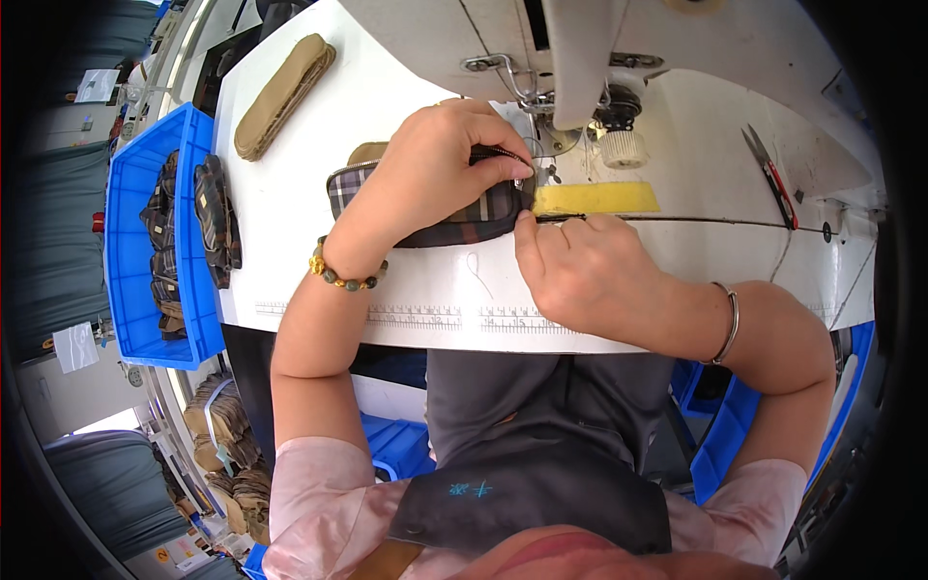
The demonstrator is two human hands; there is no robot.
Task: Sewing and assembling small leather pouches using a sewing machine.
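Note:
A dark plaid zippered pouch (454, 232) lies on the white table, with its right end close to the presser foot of the sewing machine (570, 58). My left hand (440, 159) reaches over the pouch, thumb and index finger pinching its edge by the zipper end. Part of the plaid and zipper is hidden beneath this hand. My right hand (585, 271) has its fingers curled, the tips gripping the pouch's right corner. Just right of the pouch is a flat yellow strip (604, 198), beside the needle area.
Red-handled thread snips (773, 184) lie on the right of the table. At the far left rests a stack of tan oblong pieces (283, 97). Plaid pouches (217, 222) lie near a blue bin (205, 290) holding more plaid pieces. A printed ruler (435, 317) runs along the front edge.

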